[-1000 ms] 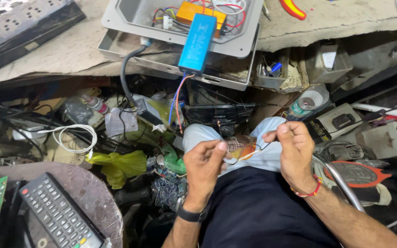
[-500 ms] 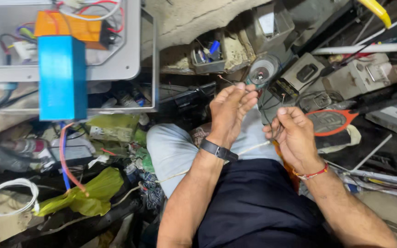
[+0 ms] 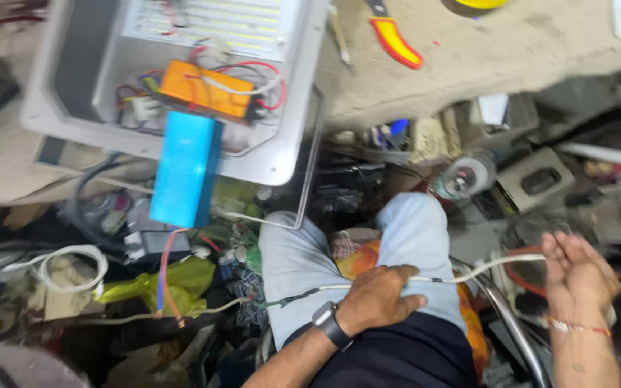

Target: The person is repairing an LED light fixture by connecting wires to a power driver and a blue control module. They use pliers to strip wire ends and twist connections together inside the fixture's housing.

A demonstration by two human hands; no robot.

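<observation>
My left hand (image 3: 379,300), with a dark watch on the wrist, rests on my right knee and pinches a thin white wire (image 3: 468,271). The wire runs right to my right hand (image 3: 576,276), which holds its other end with the fingers curled around it. A red thread bracelet circles the right wrist. The wire also trails left past my knees (image 3: 353,244) in light blue trousers. On the workbench above lies an open grey metal light housing (image 3: 282,154) with an orange module (image 3: 206,90) and a blue rectangular battery pack (image 3: 185,169) hanging over its edge.
A red-handled tool (image 3: 394,41) lies on the dusty benchtop. Under the bench are a coiled white cable (image 3: 73,259), a green plastic bag (image 3: 159,284), a tape roll (image 3: 466,174), small boxes and tangled wires. A red-framed racket-shaped device (image 3: 522,269) sits by my right hand.
The view has swung left and down. My hands have dropped from the shelf clutter to my lap and spread apart, stretching the white wire between them.
</observation>
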